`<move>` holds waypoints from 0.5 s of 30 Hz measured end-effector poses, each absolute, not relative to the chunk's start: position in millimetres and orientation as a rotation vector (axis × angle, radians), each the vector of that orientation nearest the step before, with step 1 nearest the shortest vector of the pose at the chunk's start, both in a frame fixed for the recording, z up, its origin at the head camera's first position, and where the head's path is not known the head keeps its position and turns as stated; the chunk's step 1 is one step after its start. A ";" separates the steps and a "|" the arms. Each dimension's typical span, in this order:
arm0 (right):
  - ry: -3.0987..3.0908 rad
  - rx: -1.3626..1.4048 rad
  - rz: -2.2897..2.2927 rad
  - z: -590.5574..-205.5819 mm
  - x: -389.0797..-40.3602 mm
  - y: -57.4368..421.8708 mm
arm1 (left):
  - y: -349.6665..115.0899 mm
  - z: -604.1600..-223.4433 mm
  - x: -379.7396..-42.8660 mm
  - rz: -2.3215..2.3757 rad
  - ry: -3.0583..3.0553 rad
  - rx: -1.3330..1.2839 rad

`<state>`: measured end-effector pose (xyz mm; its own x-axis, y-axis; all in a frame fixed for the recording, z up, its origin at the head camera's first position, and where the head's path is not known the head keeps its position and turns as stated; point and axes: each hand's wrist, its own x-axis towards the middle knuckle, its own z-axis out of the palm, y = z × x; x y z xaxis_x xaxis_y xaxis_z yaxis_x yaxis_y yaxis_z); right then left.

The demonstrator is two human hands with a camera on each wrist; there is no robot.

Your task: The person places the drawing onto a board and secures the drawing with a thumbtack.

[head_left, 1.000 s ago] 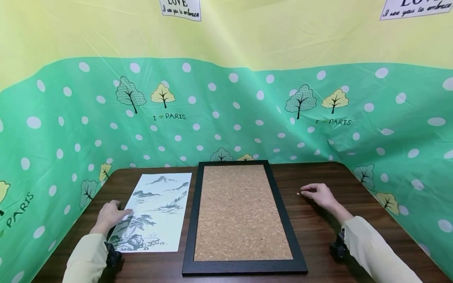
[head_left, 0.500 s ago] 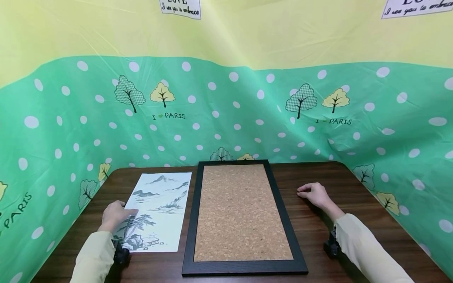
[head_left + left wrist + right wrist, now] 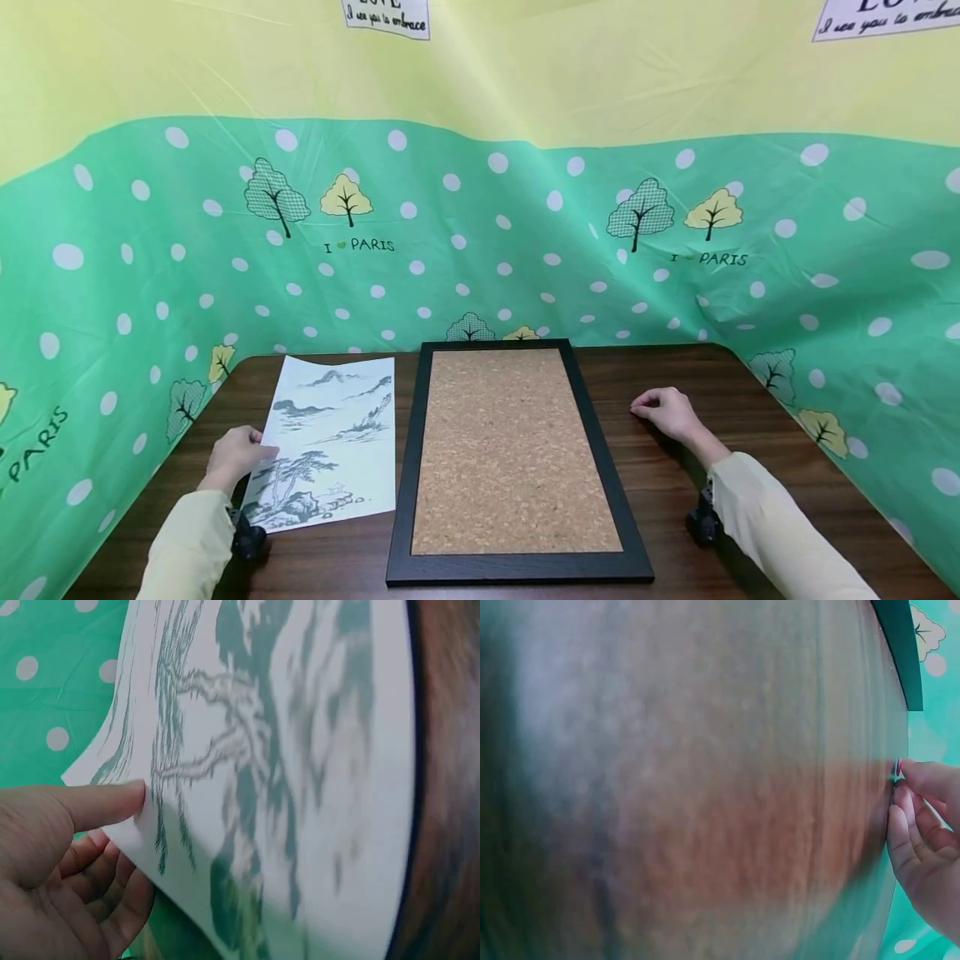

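Note:
A white sheet of paper (image 3: pixel 352 467) printed with a grey-green ink landscape is left of the framed cork board (image 3: pixel 517 458). My left hand (image 3: pixel 234 457) pinches the sheet's left edge, thumb on the printed side and fingers behind. In the left wrist view the paper (image 3: pixel 225 825) bends, raised off the tabletop. At the table's right, my right hand (image 3: pixel 670 415) is low over the wood with thumb and forefinger together. In the right wrist view a small thin pinkish piece (image 3: pixel 898 766) shows at those fingertips; its kind is too small to tell.
The board's black frame (image 3: pixel 517 568) lies flat mid-table between both hands. Dark wood tabletop (image 3: pixel 622 375) surrounds it. A green and yellow printed cloth (image 3: pixel 480 208) hangs behind and around the table. Each wrist wears a small black camera (image 3: pixel 703 521).
The left hand has taken the sheet's edge, lifting and tilting the paper, which has shifted slightly left. The right hand has moved a little left over the small piece it was beside.

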<state>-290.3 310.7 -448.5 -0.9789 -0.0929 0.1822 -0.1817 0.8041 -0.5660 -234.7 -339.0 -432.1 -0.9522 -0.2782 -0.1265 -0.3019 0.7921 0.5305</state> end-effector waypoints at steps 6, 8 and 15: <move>-2.820 0.262 0.942 -444.2 -288.2 313.6 | -349.3 -431.1 -233.3 0.903 2.956 -0.377; -2.808 0.272 0.962 -442.6 -287.4 313.3 | -355.5 -432.5 -232.3 0.986 2.929 -0.357; -2.808 0.273 1.090 -441.1 -285.2 309.7 | -371.0 -435.5 -230.4 1.271 2.776 -0.311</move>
<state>-285.2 309.7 -441.1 -0.9768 -0.1251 0.1738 -0.2096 0.7249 -0.6562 -230.4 -371.0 -435.5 -0.9768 -0.1530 -0.1497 -0.2133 0.6367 0.7410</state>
